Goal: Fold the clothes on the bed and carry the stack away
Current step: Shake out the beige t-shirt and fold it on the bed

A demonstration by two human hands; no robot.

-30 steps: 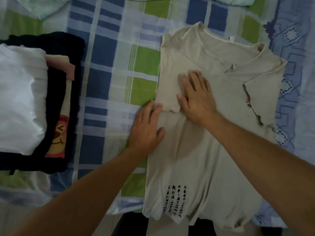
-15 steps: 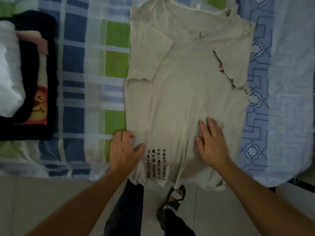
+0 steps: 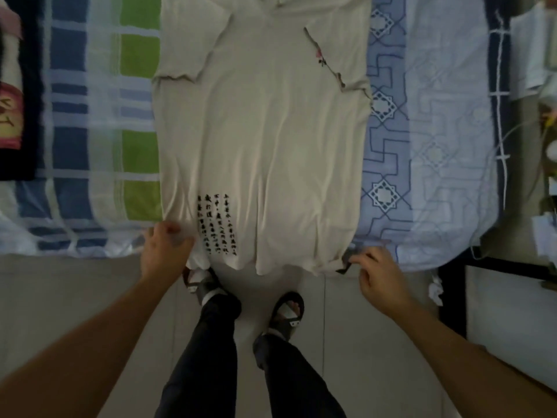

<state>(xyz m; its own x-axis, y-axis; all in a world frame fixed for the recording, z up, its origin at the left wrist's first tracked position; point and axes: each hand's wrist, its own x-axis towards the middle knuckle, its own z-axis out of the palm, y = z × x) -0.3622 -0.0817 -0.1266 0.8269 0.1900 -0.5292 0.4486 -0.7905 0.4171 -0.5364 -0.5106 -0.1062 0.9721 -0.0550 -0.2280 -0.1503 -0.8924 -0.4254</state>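
The T-shirt (image 3: 265,140), beige with both sleeves folded in over its body, lies flat on the bed (image 3: 422,146), its hem hanging just over the near edge. The left hand (image 3: 164,251) has its fingers curled round the hem's left corner, beside a block of black printed characters (image 3: 217,224). The right hand (image 3: 381,279) is at the hem's right corner with its fingers bent toward the cloth; whether this grip really has hold of the fabric cannot be told. A stack of folded clothes (image 3: 15,95) lies on the checked sheet (image 3: 90,116) well to the left. Below, the person's feet in sandals (image 3: 287,312) stand on the floor (image 3: 75,297).
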